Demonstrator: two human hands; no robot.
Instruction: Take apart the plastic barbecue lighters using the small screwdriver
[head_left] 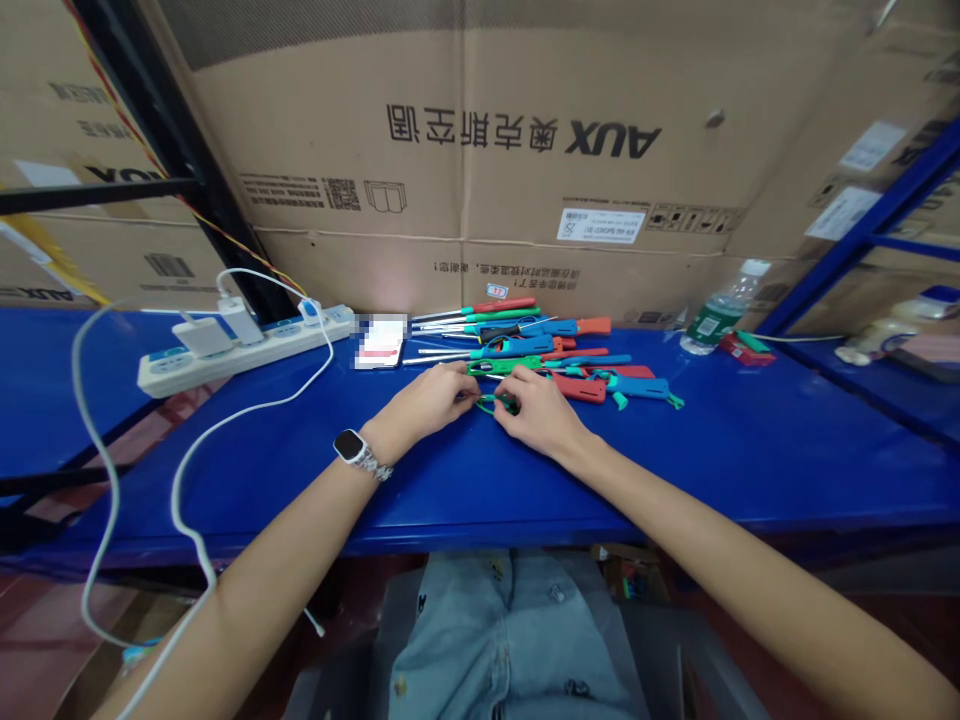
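Note:
Fingers of my left hand (442, 398), which has a watch on its wrist, are pinched together at one end of a thin green cord (487, 404). My right hand (536, 410) is curled closed at the cord's other end, hiding part of it. Just beyond my fingertips lies a green long-nosed lighter (517, 364), partly covered by the hands. Around it are several more lighters with long metal tubes, such as a red lighter (581, 388) and a blue lighter (641, 388).
A white power strip (247, 352) with chargers and a long white cable lies left. A phone (381, 340) is left of the lighters. At the right stand a plastic bottle (720, 315) and a small red box (745, 350). A large cardboard sheet (480, 200) backs the blue table (750, 450).

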